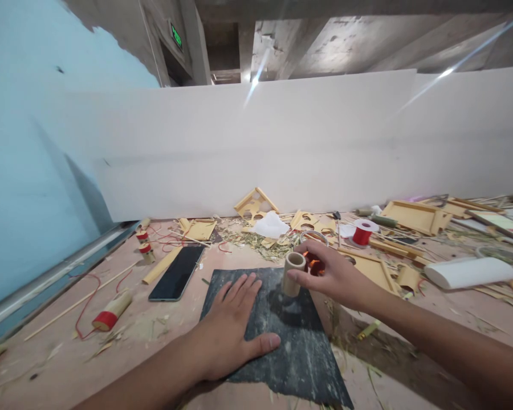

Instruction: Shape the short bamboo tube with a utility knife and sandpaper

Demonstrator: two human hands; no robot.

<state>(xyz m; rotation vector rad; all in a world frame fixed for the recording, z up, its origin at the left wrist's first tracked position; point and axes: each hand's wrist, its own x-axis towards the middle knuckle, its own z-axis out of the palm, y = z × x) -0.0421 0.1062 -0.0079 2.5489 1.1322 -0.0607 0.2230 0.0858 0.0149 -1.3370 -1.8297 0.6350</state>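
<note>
From where I stand, the right hand [338,274] has its thumb and forefinger closed around a short bamboo tube [291,278], pinched near its upper end and held nearly upright. Whether the tube's lower end touches the dark sheet [305,364] beneath, I can't tell. It looks light and stiff, thick enough in the wall not to give under a pinch, though a hard knock might split it along the grain. The pale outside seems smooth and dry, perhaps a little slippery; I'd take it across the sides, just below the rim, clear of the cut edges. To the left of that hand, the left hand [235,319] lies palm down on the sheet, thumb spread wide. That sheet looks thin and bendable, best pinned flat. Beyond the left hand's fingertips, off to its left, lies a phone [177,274]; past the right hand stands a red ribbon spool [362,233].
</note>
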